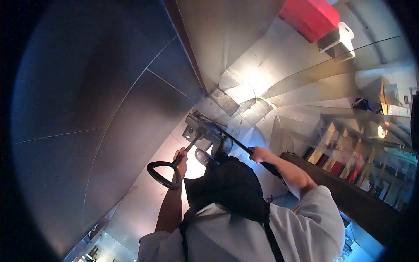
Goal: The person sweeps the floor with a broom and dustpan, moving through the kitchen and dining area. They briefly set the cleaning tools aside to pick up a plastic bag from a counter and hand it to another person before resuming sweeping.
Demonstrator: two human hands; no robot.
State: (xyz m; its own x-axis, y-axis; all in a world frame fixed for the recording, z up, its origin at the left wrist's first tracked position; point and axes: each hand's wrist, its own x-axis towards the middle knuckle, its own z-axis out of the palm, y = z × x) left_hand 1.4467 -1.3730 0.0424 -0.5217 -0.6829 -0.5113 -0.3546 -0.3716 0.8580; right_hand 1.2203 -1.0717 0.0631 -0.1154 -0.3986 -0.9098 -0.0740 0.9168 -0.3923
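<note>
My left hand (180, 160) is closed round the shaft of a long-handled dustpan, just by its black loop handle (163, 175). The dustpan's grey pan (193, 128) is down on the tiled floor before my dark shoes (224, 148). With my right hand (259, 154) I grip the black stick of a broom (235, 140), which slants down to the pan. The broom's head lies at the pan and is hard to make out.
A large dark panel (131, 109) rises close on the left. To the right stands a glass-fronted display case (349, 157) with rows of goods. A red bin (310, 18) and a white container (340, 41) are at the top right. Light glares off the floor (246, 94) ahead.
</note>
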